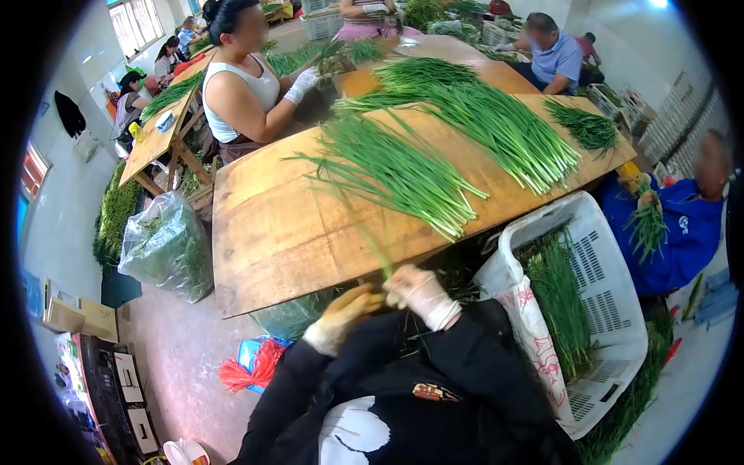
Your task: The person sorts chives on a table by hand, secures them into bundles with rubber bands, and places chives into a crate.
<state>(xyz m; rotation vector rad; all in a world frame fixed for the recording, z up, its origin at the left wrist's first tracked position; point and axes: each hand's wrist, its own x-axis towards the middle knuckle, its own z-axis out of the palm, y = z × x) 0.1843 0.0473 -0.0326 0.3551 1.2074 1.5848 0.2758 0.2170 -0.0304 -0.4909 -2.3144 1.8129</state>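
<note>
My right hand (pixel 422 296), in a pale glove, is closed around the lower end of a few green stalks (pixel 376 244) that rise, blurred, over the table's front edge. Beside it on the left, my left hand (pixel 345 314) wears a yellowish glove; its fingers are bent close to the right hand, and what lies between them is too small to name. On the wooden table (pixel 271 225) ahead lies a loose bunch of green stalks (pixel 395 170) with white ends toward me. A larger pile (pixel 496 128) lies behind it.
A white crate (pixel 612 310) holding green stalks (pixel 559 302) stands at my right. Left of the table are a clear plastic bag (pixel 167 248) of greens and red strands (pixel 254 366) on something blue. Several people work around the tables, including one in blue (pixel 666 225) at the right.
</note>
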